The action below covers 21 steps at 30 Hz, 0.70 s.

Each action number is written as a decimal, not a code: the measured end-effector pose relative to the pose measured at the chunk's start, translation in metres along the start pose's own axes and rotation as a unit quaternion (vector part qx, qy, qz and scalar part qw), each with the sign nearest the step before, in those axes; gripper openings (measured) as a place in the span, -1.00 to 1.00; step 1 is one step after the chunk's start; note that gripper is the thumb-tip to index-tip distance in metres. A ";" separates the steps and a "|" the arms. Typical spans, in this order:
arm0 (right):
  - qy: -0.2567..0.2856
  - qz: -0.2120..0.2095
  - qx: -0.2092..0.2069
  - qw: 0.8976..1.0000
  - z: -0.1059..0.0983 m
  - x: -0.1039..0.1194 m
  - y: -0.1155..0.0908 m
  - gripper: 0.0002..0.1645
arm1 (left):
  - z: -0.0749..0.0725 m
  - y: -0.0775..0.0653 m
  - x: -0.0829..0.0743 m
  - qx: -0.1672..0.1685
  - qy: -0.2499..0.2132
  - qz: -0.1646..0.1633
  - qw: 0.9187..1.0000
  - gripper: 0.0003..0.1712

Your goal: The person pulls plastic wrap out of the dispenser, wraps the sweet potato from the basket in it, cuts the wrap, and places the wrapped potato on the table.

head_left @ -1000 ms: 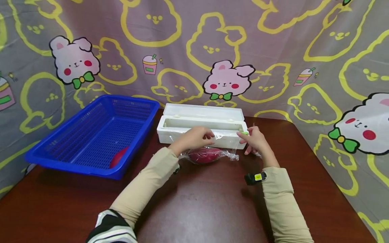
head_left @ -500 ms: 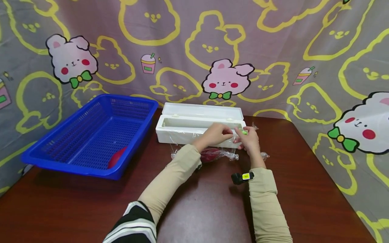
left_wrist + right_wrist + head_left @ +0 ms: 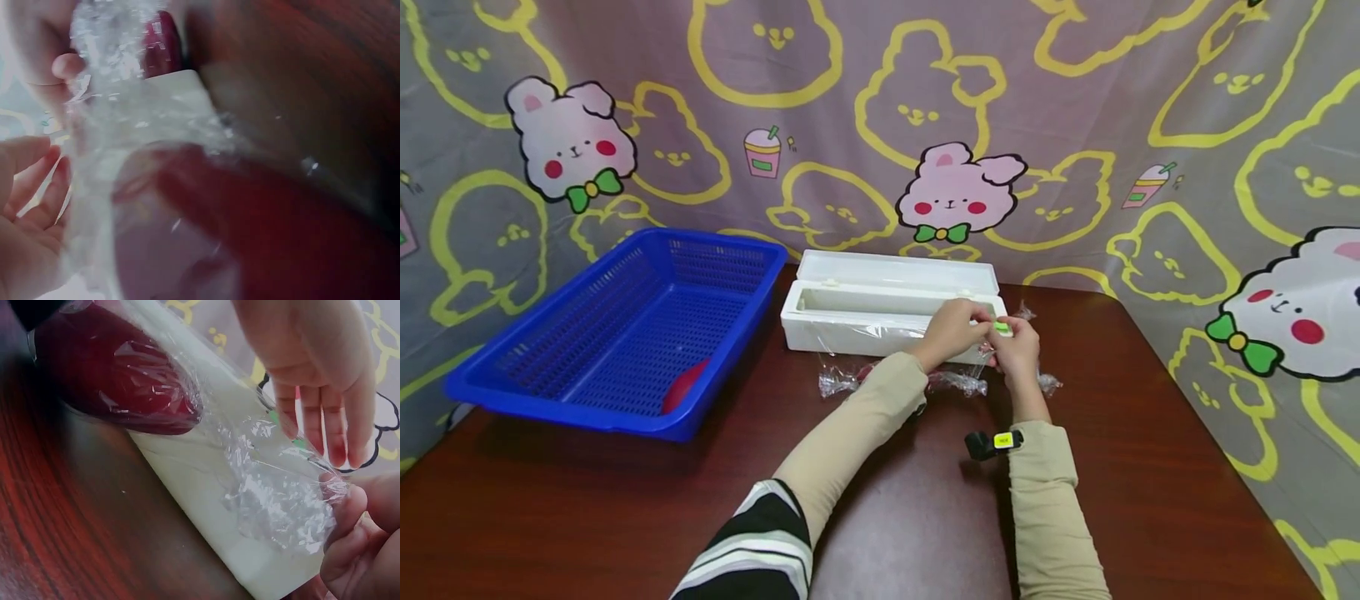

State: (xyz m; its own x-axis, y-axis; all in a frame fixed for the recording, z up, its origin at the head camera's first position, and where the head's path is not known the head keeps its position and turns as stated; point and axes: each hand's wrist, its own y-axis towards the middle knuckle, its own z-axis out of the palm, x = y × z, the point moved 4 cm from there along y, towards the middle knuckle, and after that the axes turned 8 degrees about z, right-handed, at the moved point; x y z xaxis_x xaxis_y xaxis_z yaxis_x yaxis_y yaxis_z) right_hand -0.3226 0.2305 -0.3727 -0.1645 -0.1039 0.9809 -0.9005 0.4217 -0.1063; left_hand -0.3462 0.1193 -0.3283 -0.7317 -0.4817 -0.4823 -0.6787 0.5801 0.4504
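Well left of your grip sits a blue basket (image 3: 557, 410) with a red item (image 3: 683, 388) inside. Just left of your hands lies a wrapped red object (image 3: 125, 375), the white box (image 3: 805, 333) standing behind it. Your left hand (image 3: 951, 330) has its fingers extended beside the clear wrap (image 3: 275, 506), gripping nothing visible; your right hand (image 3: 1019, 348) pinches the wrap's bunched edge, beside a green piece (image 3: 1003, 328).

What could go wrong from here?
The film, crumpled near the right hand, could tear or cling to itself. The left sleeve, overlapping the red item in the head view, might nudge it. The left hand and right both crowd the green tab; they could hinder each other.
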 end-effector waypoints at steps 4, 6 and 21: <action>0.048 0.011 0.028 0.998 0.001 -0.004 -0.001 -0.48 | 0.003 0.001 0.005 -0.015 0.027 -0.014 0.999 -0.81; 0.077 0.023 0.041 0.996 0.001 -0.009 0.001 -0.47 | 0.006 0.002 0.007 -0.018 0.035 -0.015 0.999 -0.78; 0.198 0.071 0.118 0.970 0.005 -0.027 0.002 -0.50 | 0.016 0.004 0.007 -0.036 -0.032 0.000 0.999 -0.84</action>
State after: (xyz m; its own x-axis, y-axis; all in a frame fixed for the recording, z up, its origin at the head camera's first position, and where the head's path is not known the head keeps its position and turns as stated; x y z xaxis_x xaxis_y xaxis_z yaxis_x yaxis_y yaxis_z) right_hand -0.3221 0.2291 -0.3999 -0.1683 0.3138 0.9344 -0.9550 0.1829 -0.2334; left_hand -0.3528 0.1286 -0.3414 -0.7272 -0.4372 -0.5292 -0.6837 0.5304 0.5012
